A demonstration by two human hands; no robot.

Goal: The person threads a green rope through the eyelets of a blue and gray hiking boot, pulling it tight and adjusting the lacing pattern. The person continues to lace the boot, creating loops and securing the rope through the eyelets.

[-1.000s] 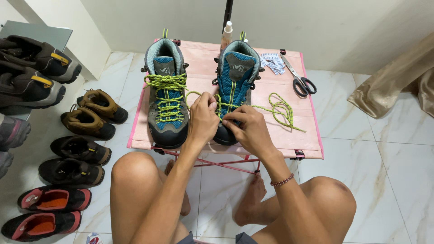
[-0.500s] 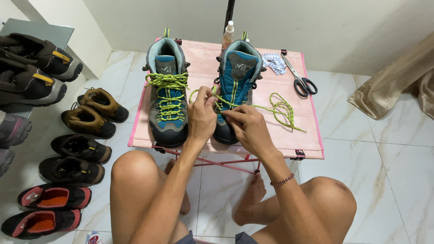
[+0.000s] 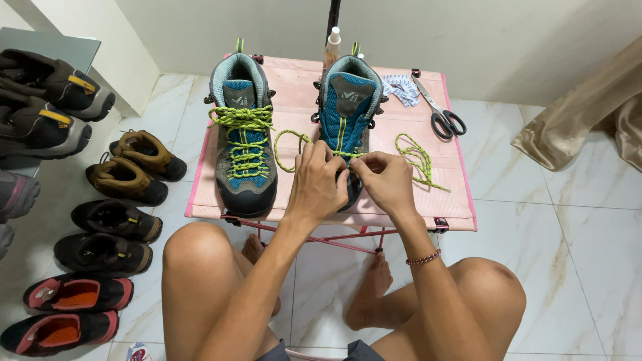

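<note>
while both hands are meeting over the toe end of the unlaced boot [image 3: 349, 113] on the pink folding table [image 3: 294, 87], the left hand [image 3: 318, 184] and right hand [image 3: 382, 180] are each pinching the yellow-green lace [image 3: 418, 157] with fingers pressed together. lace loops are trailing to either side of them. the laced boot [image 3: 242, 140] is standing just beside, scissors [image 3: 438, 110] are lying near the table's far right corner.

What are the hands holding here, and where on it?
Both the left hand and right hand pinch the yellow-green lace over the right boot's lower eyelets.
</note>
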